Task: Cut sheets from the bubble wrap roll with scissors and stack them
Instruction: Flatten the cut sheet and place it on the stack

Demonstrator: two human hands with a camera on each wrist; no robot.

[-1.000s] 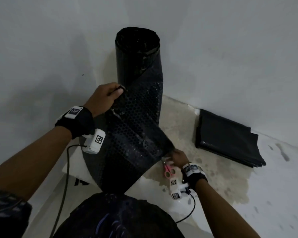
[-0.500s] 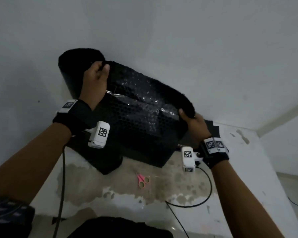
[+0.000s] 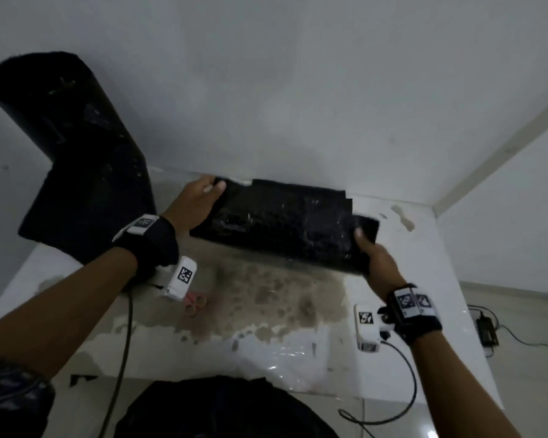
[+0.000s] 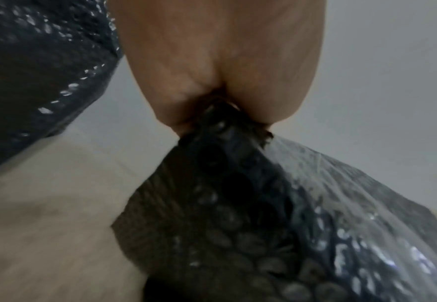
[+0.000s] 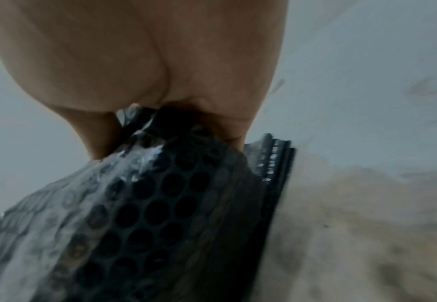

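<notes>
Both hands — left [image 3: 200, 200], right [image 3: 377, 257] — pinch a cut sheet [image 3: 285, 226], now lowered from chest height onto the stack [image 3: 366, 224] beneath their fingers.

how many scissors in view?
1. Pink-handled scissors lie on the stained table, just right of the left wrist camera, untouched; the blades are hidden behind it. No other pair shows, though the black sheets could cover one.

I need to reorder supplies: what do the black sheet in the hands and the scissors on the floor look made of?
The black sheet: thin plastic bubble film, glossy; round bubbles and glints show in both wrist views. The scissors: pink handle loops, likely plastic; their blades are hidden behind the left wrist camera, so the blade material can't be told.
</notes>
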